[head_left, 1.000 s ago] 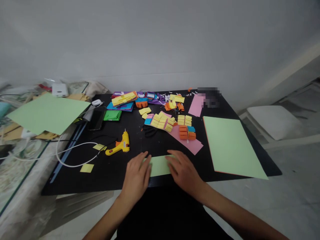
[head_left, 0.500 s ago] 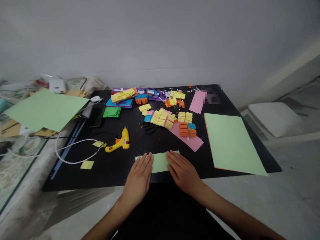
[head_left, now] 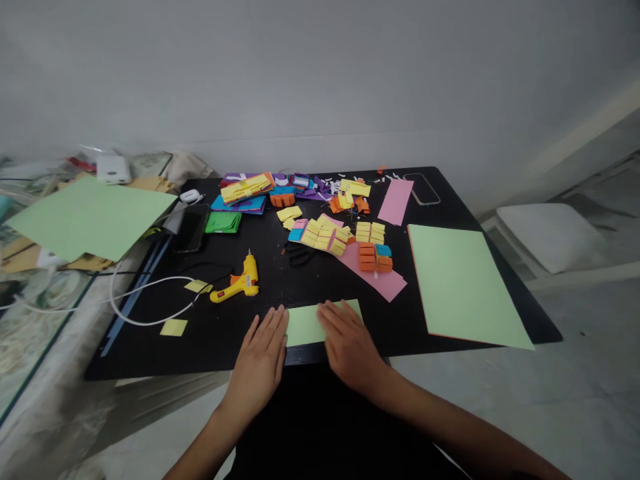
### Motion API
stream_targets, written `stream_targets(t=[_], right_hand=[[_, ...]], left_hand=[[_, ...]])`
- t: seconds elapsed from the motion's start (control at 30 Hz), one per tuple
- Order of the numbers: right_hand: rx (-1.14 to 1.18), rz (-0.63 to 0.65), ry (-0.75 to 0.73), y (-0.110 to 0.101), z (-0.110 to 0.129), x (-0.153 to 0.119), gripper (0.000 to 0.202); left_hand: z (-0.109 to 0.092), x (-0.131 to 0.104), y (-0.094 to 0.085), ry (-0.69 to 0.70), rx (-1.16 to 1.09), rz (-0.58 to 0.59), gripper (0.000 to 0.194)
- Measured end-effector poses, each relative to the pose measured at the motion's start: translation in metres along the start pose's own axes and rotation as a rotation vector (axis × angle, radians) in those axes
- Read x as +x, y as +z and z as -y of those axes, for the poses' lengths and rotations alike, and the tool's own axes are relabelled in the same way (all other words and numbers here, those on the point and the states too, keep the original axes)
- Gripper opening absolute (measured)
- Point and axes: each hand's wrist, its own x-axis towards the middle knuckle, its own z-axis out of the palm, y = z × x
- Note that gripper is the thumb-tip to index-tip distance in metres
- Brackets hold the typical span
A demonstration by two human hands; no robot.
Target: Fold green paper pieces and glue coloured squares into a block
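A narrow pale-green strip of paper (head_left: 303,325) lies flat at the front edge of the black table. My left hand (head_left: 261,353) rests flat at its left end, fingers stretched out and pointing away from me. My right hand (head_left: 350,343) lies flat across the right part of the strip, fingers extended, leaving its far right corner showing. Neither hand grips anything. Beyond the strip are a yellow glue gun (head_left: 243,281), pink paper strips (head_left: 380,277) and orange folded paper pieces (head_left: 367,257).
Large pale-green sheets (head_left: 465,287) lie at the table's right side. Folded yellow paper pieces (head_left: 325,237), scissors (head_left: 301,255) and a green paper stack (head_left: 223,222) sit farther back. A white cable (head_left: 150,324) loops at left near a phone (head_left: 191,229). A white stool (head_left: 550,237) stands right.
Both hands have slid left. My left hand now sits at the strip's left end, and my right hand covers more of its middle. The strip has shifted slightly right.
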Motion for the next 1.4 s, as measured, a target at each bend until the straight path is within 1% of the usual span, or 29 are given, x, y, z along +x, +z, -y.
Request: stream_targets(t=[0.1,0.17,0.2,0.23,0.3,0.43,0.53,0.63,0.77,0.9,0.97,1.07,1.13,1.27,1.4], right_hand=[[0.04,0.024,-0.058,0.021,0.024,0.019,0.045],[0.053,0.021,-0.051,0.027,0.03,0.024,0.044],[0.063,0.02,-0.046,0.027,0.03,0.024,0.043],[0.073,0.018,-0.042,0.024,0.026,0.022,0.043],[0.075,0.003,-0.028,0.013,0.011,0.012,0.043],[-0.034,-0.066,0.089,-0.015,-0.027,-0.016,0.041],[-0.101,-0.08,0.119,-0.024,-0.042,-0.03,0.041],[-0.118,-0.077,0.115,-0.024,-0.044,-0.033,0.041],[-0.117,-0.095,0.103,-0.021,-0.043,-0.031,0.039],[-0.071,-0.112,0.062,-0.024,-0.049,-0.031,0.037],[-0.027,-0.103,0.035,-0.027,-0.052,-0.032,0.038],[0.041,-0.064,-0.011,-0.032,-0.057,-0.035,0.043],[0.077,-0.033,-0.049,-0.034,-0.059,-0.036,0.043],[0.105,-0.014,-0.1,-0.033,-0.063,-0.035,0.036],[0.087,-0.022,-0.149,-0.034,-0.063,-0.029,0.027]], left_hand=[[0.001,0.0,0.001,0.007,0.009,-0.004,0.063],[0.002,-0.001,0.0,0.009,0.002,-0.007,0.063],[0.002,-0.001,0.0,0.009,-0.002,-0.008,0.063],[0.002,-0.001,-0.001,0.008,-0.007,-0.012,0.062],[0.003,-0.001,-0.002,0.006,-0.019,-0.017,0.062],[0.002,0.001,-0.003,0.003,-0.038,-0.012,0.064],[0.001,0.002,-0.004,-0.002,-0.049,-0.027,0.062],[0.004,0.0,-0.008,-0.016,-0.042,-0.027,0.059],[0.012,-0.006,-0.016,-0.059,-0.031,-0.023,0.057],[0.018,-0.01,-0.018,-0.064,-0.054,-0.035,0.059],[0.018,-0.01,-0.017,-0.053,-0.075,-0.036,0.063],[0.018,-0.009,-0.018,-0.021,-0.13,-0.034,0.074],[0.017,-0.007,-0.02,0.016,-0.171,-0.017,0.076],[0.015,0.0,-0.022,0.083,-0.225,0.039,0.062],[0.015,0.007,-0.019,0.132,-0.272,0.033,0.045]])
